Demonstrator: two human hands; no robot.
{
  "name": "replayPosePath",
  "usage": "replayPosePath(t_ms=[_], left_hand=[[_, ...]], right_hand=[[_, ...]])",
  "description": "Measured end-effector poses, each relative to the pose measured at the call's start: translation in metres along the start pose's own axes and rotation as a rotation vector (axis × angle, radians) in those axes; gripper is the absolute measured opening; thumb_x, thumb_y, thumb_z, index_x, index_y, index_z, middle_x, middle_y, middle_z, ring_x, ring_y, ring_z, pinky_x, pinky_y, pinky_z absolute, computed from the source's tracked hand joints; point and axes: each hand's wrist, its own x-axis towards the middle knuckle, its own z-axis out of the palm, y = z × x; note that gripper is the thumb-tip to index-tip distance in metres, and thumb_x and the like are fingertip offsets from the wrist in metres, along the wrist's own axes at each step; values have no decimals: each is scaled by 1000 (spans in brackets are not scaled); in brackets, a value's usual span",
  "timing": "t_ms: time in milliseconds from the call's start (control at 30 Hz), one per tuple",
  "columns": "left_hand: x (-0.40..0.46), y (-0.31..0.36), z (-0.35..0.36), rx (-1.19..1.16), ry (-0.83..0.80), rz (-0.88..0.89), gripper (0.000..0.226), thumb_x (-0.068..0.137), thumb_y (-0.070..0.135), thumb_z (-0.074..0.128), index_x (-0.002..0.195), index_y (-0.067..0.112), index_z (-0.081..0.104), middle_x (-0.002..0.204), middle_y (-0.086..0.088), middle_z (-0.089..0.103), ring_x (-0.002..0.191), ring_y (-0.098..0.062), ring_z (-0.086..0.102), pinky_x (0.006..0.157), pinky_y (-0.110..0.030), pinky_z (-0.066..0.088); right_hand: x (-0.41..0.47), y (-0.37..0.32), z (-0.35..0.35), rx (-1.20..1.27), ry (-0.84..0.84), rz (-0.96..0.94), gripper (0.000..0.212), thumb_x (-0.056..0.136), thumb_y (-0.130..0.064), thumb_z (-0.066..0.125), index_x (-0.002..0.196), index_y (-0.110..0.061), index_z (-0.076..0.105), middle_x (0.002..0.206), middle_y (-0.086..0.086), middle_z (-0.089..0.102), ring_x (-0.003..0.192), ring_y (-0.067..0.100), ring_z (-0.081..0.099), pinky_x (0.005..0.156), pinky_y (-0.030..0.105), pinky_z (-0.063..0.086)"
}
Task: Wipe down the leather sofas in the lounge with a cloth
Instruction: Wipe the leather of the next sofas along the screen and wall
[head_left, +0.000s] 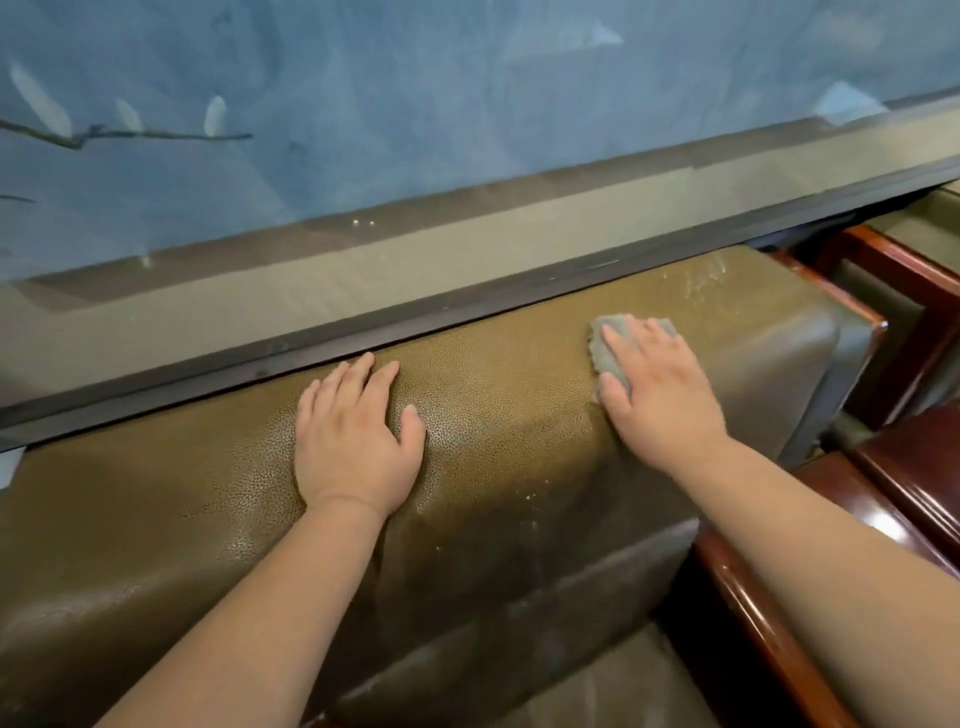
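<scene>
An olive-brown leather sofa (498, 395) fills the lower frame, its backrest top running left to right below the wall. My left hand (356, 441) rests flat on the top of the backrest, fingers straight and pointing at the wall. My right hand (657, 384) presses a small grey cloth (608, 348) flat against the backrest top further right. Only the cloth's left and far edges show around my fingers. Wet streaks glisten on the leather at the backrest's far right end (706, 275).
A dark trim strip (467, 312) and a glossy beige skirting run close behind the backrest, under a blue patterned wall (415, 104). A polished red-brown wooden armrest (753, 613) borders the sofa at right, with another wood-framed seat (893, 280) beyond it.
</scene>
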Motion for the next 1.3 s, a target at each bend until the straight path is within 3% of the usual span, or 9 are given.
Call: replayPosePath(t_ms=[100,300,533,633,733,933,1067,1133,1300], left_hand=[[0,1,-2,-2,-13,-2,62,93,54,38,144,26,63,156,-2,55,146,-25,45,126,-48,27],[0,4,-7,-3,-9,-14,64,90,52,40,142,24,65,155,-1,57,145,-24,47,126,-47,27],[-1,3,-5,-2,-32,-19,64,92,54,39,145,25,62,156,1,55,147,-22,45,127,-46,25],[0,3,-7,-16,-33,-23,68,90,53,39,146,20,61,157,0,55,147,-23,45,128,-46,25],[-2,3,-8,-36,-29,-39,71,89,52,38,148,17,58,156,-1,55,148,-23,45,129,-44,23],[0,3,-5,-24,-60,-36,69,94,55,36,151,22,55,160,3,50,151,-18,39,130,-44,20],[-1,4,-9,-35,-74,-36,68,93,52,40,151,21,56,161,3,49,152,-19,38,130,-41,16],[-1,4,-10,-45,-69,-43,67,92,50,42,150,20,57,160,2,51,152,-20,39,130,-40,16],[-2,2,-7,-39,-58,-38,68,93,54,37,150,22,56,160,3,51,151,-18,39,131,-41,16]], right_hand=[[6,-20,-4,11,-8,175,73,101,-47,17,165,-13,25,170,18,23,156,37,20,129,51,13],[-20,-116,4,66,-157,-583,77,100,-56,28,165,-14,22,173,17,16,161,32,12,131,47,6],[50,-74,-9,89,-131,13,70,108,-50,15,167,-12,10,174,20,-4,161,32,-1,131,48,0],[36,-138,-1,179,-118,-230,71,104,-51,23,162,-9,29,169,21,18,157,38,19,128,50,20],[35,-143,-5,78,-141,-548,66,106,-44,21,161,-10,31,166,14,28,153,32,25,128,42,15],[55,-69,-9,120,-70,-13,56,108,-41,27,158,-16,34,160,16,30,148,32,29,125,44,22],[38,-154,5,129,47,-341,56,105,-37,35,151,-9,49,155,16,45,145,32,41,127,46,25],[40,-162,1,127,-52,-491,58,107,-37,32,159,-12,39,163,12,37,152,29,32,130,41,13],[55,-70,4,80,31,-126,55,108,-37,28,156,-12,39,153,12,45,141,30,41,122,41,28]])
